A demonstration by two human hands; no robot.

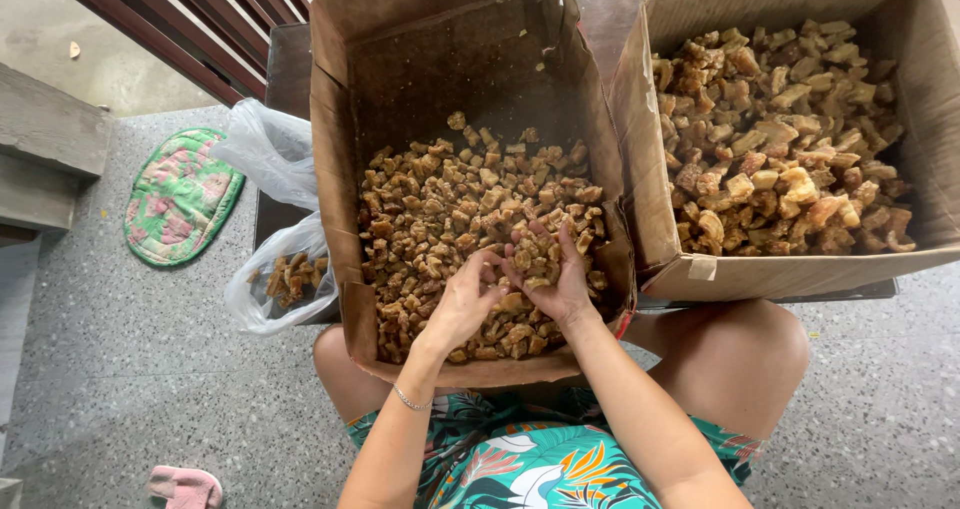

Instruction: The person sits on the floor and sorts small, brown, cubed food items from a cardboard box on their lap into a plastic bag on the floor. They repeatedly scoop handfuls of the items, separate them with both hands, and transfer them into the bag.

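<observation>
golden-brown chunks (450,219); brown cardboard box (335,119); green floral mat (180,197)

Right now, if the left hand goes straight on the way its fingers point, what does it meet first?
The left hand points up and to the right, so it would likely meet the brown chunks cupped in the right hand first; depth is unclear.
</observation>
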